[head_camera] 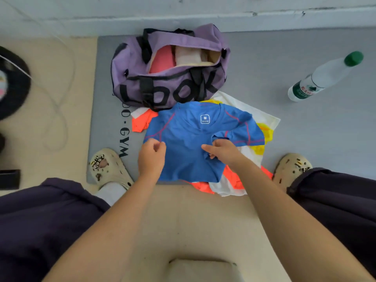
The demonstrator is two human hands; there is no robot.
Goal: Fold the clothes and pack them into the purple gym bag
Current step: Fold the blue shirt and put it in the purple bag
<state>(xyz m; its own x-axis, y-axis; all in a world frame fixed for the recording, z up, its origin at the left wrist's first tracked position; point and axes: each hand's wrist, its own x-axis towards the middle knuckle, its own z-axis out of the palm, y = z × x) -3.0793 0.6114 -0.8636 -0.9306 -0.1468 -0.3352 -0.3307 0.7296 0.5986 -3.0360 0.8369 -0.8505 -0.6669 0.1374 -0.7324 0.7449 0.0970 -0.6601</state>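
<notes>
1. The blue shirt point(189, 143) is lying on a pile of clothes point(252, 127) by the open purple gym bag point(168, 68).
2. The left hand point(151, 157) is pinching its left edge.
3. The right hand point(221, 151) is gripping its right side.

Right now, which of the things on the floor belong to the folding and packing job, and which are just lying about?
Part of the job:
blue shirt, gripped by left hand and right hand
white, orange and yellow clothes under it
purple gym bag, open, with pink and cream items inside

Just lying about:
water bottle
white cable
grey mat
</notes>
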